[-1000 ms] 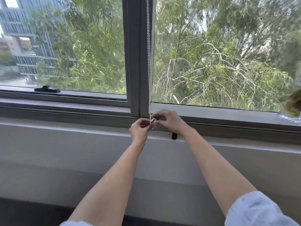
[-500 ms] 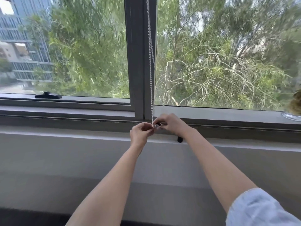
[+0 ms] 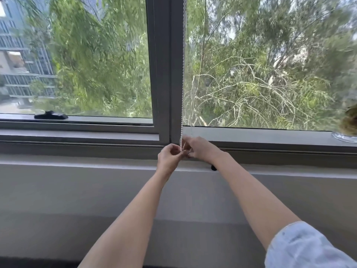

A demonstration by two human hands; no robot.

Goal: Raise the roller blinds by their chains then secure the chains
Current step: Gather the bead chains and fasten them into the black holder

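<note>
Both hands on chain at base of window frame.

Near: bare forearms reach fwd, pale blue sleeve (image 3: 307, 246) on R arm. L hand (image 3: 168, 159) curled nearly closed, fingertips pinching bottom of chain (image 3: 183, 74); R hand (image 3: 201, 148) also curled tight, thumb + fingers closed on same low end, touching L hand. What the chain end meets is hidden by fingers. Chain runs straight up along centre post (image 3: 164, 74), looks taut. Small black knob (image 3: 213, 168) under R wrist on ledge (image 3: 77, 165). Far: black latch (image 3: 50, 115) on L sill, trees (image 3: 251, 74), building (image 3: 17, 70) outside.
</note>
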